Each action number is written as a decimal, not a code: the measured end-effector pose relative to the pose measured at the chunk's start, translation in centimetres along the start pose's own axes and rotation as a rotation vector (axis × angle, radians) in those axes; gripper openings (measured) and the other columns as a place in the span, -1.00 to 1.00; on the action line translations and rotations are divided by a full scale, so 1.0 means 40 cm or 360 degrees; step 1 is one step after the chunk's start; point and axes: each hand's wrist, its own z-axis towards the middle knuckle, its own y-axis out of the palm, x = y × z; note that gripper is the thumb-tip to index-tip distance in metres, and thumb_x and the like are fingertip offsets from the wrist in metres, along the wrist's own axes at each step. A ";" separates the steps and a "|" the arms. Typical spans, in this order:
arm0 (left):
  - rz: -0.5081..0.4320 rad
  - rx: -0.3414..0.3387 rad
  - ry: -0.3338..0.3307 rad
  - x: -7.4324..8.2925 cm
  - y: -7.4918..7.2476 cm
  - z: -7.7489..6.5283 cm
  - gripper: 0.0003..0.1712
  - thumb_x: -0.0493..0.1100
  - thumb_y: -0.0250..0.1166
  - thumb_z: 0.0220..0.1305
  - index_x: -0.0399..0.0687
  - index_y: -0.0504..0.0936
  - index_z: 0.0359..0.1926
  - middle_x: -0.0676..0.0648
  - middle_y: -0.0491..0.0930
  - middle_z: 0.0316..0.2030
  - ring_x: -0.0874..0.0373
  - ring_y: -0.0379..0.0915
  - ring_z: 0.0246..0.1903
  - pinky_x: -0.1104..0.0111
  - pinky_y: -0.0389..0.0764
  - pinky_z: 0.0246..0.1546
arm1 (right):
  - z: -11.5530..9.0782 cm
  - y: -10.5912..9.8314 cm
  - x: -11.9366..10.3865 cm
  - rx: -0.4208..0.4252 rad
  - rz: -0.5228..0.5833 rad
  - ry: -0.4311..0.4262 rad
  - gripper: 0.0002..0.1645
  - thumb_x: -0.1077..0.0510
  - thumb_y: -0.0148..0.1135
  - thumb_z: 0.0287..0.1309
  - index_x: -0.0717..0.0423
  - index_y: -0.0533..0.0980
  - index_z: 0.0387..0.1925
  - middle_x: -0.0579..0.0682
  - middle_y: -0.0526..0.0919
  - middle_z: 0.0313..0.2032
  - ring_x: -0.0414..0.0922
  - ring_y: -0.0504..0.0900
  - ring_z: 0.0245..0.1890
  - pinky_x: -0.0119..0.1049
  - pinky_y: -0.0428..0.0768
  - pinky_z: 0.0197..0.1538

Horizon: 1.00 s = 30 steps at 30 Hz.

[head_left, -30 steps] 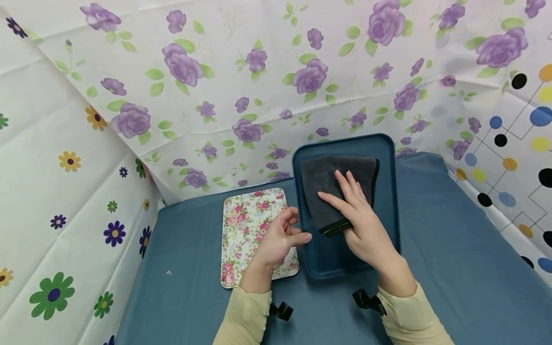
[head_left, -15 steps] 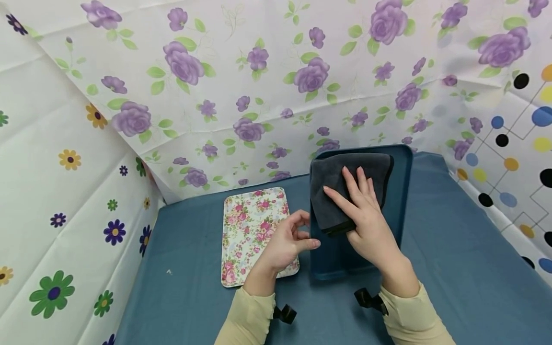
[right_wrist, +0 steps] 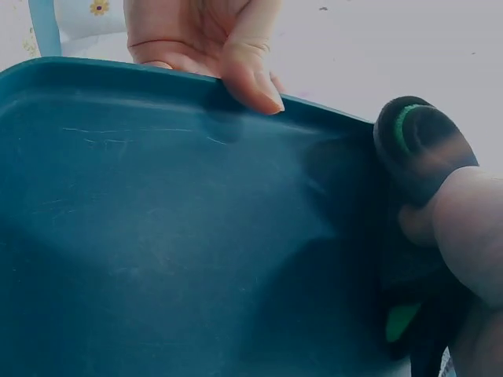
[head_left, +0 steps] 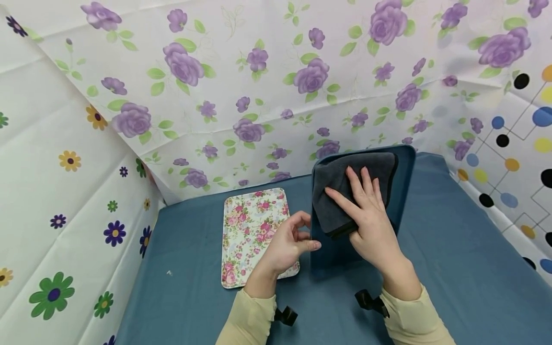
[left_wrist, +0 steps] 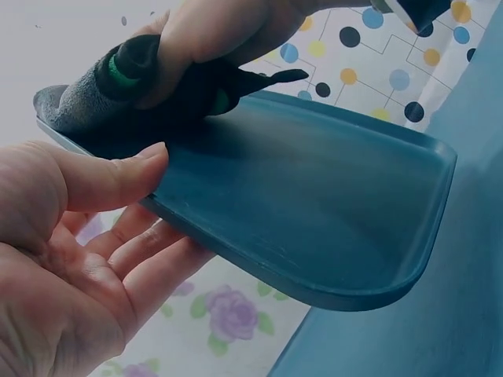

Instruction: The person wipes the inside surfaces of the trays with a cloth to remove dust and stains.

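Note:
A dark blue tray (head_left: 334, 256) is tilted up off the table, its far end against the flowered backdrop. My left hand (head_left: 282, 244) grips its left rim, with the thumb (left_wrist: 130, 174) over the edge and the other fingers beneath. A folded dark grey cloth (head_left: 329, 215) with black edging lies against the upper part of the tray. My right hand (head_left: 373, 225) presses this cloth flat with spread fingers, while its thumb tucks in under the cloth's fold. Green shows inside the fold in both wrist views. The tray surface (right_wrist: 157, 220) bears fine scratches.
Left of the blue tray, a white tray with pink flowers (head_left: 243, 230) lies on the blue tablecloth (head_left: 185, 297), partly behind my left hand. Patterned sheets (head_left: 258, 158) rise as walls at the back and both sides. Black wrist mounts (head_left: 285, 316) hang under the sleeves.
The blue tray has shifted right and tilted more steeply, with my left hand following a little to the right. My right hand and the cloth have moved slightly up and right across it.

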 end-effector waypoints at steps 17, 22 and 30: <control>0.0001 -0.0003 0.0022 -0.011 -0.001 -0.002 -0.63 -0.58 0.28 0.40 -0.28 0.42 0.12 -0.06 0.43 -0.03 0.13 0.55 -0.38 0.34 0.70 -0.11 | -0.003 -0.031 0.012 0.0079 -0.0019 0.0074 0.36 0.84 -0.14 -0.32 -0.12 0.48 0.53 0.08 -0.01 0.70 0.25 -0.20 0.69 0.35 -0.26 0.60; -0.0015 -0.0019 0.0018 -0.008 -0.003 -0.002 -0.63 -0.58 0.27 0.41 -0.28 0.41 0.12 -0.06 0.43 -0.03 0.16 0.62 -0.34 0.34 0.71 -0.08 | -0.004 -0.041 0.021 0.0093 -0.0045 0.0082 0.34 0.83 -0.18 -0.30 -0.09 0.49 0.52 0.07 -0.01 0.70 0.23 -0.18 0.69 0.33 -0.25 0.61; -0.0041 -0.0023 0.0052 -0.008 -0.010 0.002 -0.62 -0.61 0.27 0.39 -0.30 0.41 0.10 -0.09 0.43 -0.05 0.20 0.50 -0.47 0.37 0.69 -0.11 | -0.002 -0.059 0.038 0.0165 -0.0047 0.0117 0.26 0.83 -0.14 -0.24 -0.05 0.53 0.48 0.05 0.02 0.70 0.22 -0.18 0.69 0.32 -0.26 0.61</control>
